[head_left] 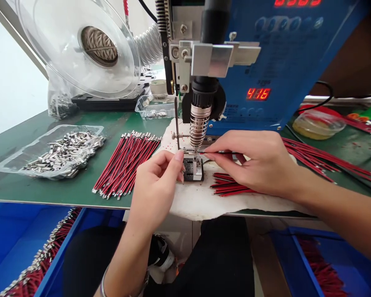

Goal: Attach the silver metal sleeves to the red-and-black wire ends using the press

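My right hand (253, 159) pinches a thin red-and-black wire (224, 153) between thumb and forefinger. The wire's end reaches left to below the spring-wrapped soldering iron (200, 119). Across from it, my left hand (159, 177) is closed in a pinch beside the small metal fixture (194, 169); what its fingers grip is too small to make out. A slim silvery part (188, 152) lies between the two hands, under the iron tip. Beneath my right hand rests a bunch of red-and-black wires (230, 185) on a pale cloth (191, 202).
Left of my hands lie a wire bundle with metal ends (126, 165) and a plastic tray (10, 165) of small metal connectors (71, 152). A blue control box (266, 49) stands behind. Blue bins (6, 235) with wires sit below; more wires (321, 159) lie right.
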Available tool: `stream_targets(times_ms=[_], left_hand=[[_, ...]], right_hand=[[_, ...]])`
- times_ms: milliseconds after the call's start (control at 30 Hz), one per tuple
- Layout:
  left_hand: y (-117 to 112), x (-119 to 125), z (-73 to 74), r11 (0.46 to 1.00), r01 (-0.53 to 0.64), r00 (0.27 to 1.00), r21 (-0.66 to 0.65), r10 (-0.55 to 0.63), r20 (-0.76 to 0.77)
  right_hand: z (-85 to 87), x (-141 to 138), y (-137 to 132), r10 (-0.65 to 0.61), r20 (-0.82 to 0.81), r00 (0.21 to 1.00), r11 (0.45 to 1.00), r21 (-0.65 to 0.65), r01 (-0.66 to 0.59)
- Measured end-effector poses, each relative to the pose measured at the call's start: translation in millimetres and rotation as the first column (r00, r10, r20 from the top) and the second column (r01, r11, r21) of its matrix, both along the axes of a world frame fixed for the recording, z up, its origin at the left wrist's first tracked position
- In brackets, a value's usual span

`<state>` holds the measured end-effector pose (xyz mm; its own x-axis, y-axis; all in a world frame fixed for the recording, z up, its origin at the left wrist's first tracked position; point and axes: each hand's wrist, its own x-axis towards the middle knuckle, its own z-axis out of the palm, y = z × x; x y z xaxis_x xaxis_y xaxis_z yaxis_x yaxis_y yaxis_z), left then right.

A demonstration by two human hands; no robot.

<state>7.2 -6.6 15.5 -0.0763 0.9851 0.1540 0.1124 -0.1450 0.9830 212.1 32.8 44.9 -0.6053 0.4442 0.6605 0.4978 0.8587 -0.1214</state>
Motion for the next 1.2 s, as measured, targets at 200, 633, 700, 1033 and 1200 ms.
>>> stream_targets(times_ms=[200,633,700,1033,1200], left_hand=[[0.8,-0.3,-1.2,1.000,0.003,1.000,0.015,-0.003,0.003],[0.3,-1.4,-0.5,1.000,-0.004,1.000,0.014,0.004,-0.015],[0.0,-1.3,0.0,1.000,-0.007,1.000,0.017,0.007,-0.019],[0.6,-0.8,-2.0,1.000,0.001,1.000,0.017,-0.001,0.001],[1.2,0.0,-0.6,1.000,-0.002,1.000,0.005,0.002,0.021]], right_hand=[[-1.4,-0.2,0.1,-0.014,0.005,1.000,1.000,-0.011,0.015],[-1.2,-0.9,0.5,-0.021,-0.006,1.000,1.000,-0.018,0.021],[-1.4,-0.6,0.1,-0.022,-0.009,1.000,0.999,-0.024,0.022],[-1.2,-0.6,0.5,-0.004,-0.007,1.000,1.000,-0.004,0.004],[-2.1,0.1,1.2,-0.007,0.000,1.000,1.000,-0.007,0.007]])
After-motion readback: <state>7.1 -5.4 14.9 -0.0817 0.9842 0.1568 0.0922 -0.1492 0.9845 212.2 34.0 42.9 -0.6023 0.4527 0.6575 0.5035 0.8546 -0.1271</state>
